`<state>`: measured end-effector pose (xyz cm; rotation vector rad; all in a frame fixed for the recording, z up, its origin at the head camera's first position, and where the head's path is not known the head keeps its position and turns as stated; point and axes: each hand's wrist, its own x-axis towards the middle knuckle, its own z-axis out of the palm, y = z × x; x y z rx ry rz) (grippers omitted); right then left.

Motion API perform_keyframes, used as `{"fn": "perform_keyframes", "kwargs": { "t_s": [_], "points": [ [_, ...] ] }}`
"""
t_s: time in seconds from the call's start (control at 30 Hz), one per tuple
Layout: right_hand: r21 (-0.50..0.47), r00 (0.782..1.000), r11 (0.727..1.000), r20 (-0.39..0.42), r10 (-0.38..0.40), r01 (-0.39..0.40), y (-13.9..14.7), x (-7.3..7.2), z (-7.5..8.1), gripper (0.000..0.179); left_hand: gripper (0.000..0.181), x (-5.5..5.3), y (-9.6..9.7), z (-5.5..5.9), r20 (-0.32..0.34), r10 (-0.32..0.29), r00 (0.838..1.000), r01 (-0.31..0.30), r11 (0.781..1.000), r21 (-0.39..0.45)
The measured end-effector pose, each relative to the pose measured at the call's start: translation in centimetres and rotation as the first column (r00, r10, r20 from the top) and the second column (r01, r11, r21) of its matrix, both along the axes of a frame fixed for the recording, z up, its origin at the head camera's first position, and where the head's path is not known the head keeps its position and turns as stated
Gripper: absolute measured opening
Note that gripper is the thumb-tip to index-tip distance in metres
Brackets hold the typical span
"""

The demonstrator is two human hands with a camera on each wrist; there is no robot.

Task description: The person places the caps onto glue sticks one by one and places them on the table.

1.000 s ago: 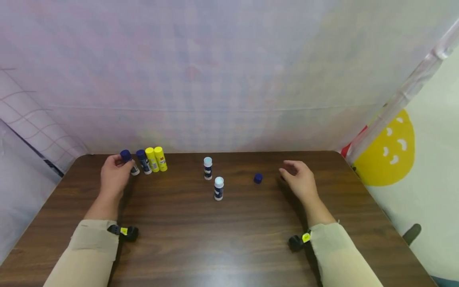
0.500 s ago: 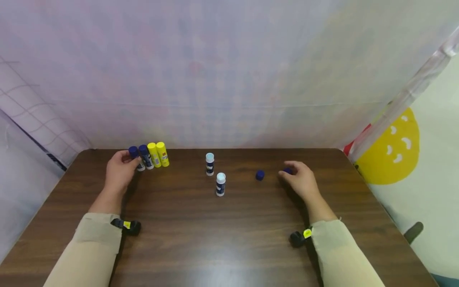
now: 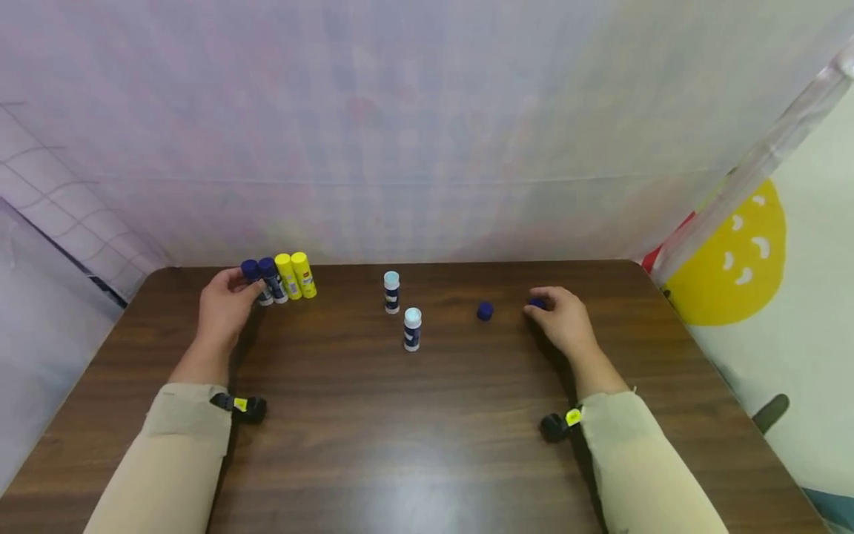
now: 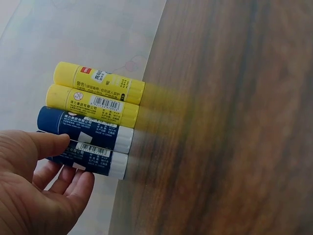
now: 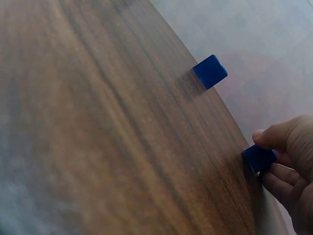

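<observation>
At the back left, my left hand (image 3: 225,302) grips a blue-capped glue stick (image 4: 85,159) between thumb and fingers. It stands upright, side by side with a second blue glue stick (image 4: 93,129) and two yellow glue sticks (image 4: 95,83). Over on the right, my right hand (image 3: 563,320) pinches a small dark blue cap (image 5: 259,157), thumb on one side and fingers on the other, low at the table. To its left another blue cap (image 3: 485,311) rests on the wood. Two uncapped glue sticks with white tops, one farther back (image 3: 391,293) and one nearer (image 3: 412,329), stand mid-table.
The dark wood-grain table (image 3: 373,415) ends at a pale curtain (image 3: 427,133) hanging along its back edge. A white wall with a yellow printed shape (image 3: 730,259) is off to the right.
My left hand has shifted right, bringing its glue stick up against the other blue one. The cap at my right hand, hidden a second ago, now shows between thumb and fingers.
</observation>
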<state>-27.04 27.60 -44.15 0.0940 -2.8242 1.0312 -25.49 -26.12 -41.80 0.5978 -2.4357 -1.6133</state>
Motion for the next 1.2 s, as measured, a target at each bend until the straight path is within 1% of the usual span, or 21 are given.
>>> {"fn": "perform_keyframes", "kwargs": {
  "t_s": [0.23,0.47,0.7,0.8,0.93,1.0,1.2],
  "points": [
    [0.014,1.0,1.0,0.007,-0.007,0.007,-0.1,-0.1,0.0,0.037,0.052,0.0,0.1,0.1,0.002,0.002,1.0,-0.002,1.0,-0.009],
    [0.0,1.0,1.0,0.006,-0.01,0.01,-0.2,-0.1,0.1,0.036,0.053,-0.2,0.0,0.1,0.0,0.016,1.0,-0.016,1.0,-0.011],
    [0.001,1.0,1.0,-0.017,-0.008,0.008,-0.2,0.1,0.1,0.035,0.055,0.0,0.1,0.4,-0.005,0.01,1.0,-0.01,1.0,-0.005],
    [-0.005,1.0,1.0,-0.016,-0.004,0.004,-0.2,0.1,0.1,0.035,0.056,0.2,0.2,0.8,-0.035,0.022,0.999,-0.022,1.0,-0.012],
    [-0.009,1.0,1.0,-0.009,-0.004,0.004,-0.2,0.0,0.1,0.036,0.055,0.3,0.2,1.3,-0.085,0.05,0.995,-0.053,0.998,-0.035],
    [-0.006,1.0,1.0,-0.008,-0.004,0.004,-0.2,0.0,0.1,0.036,0.055,0.3,0.2,1.5,-0.096,0.058,0.994,-0.062,0.997,-0.043],
    [0.002,1.0,1.0,-0.009,-0.005,0.005,-0.1,0.0,0.0,0.036,0.057,0.6,0.2,2.0,-0.128,0.053,0.99,-0.061,0.997,-0.055]
  ]
}}
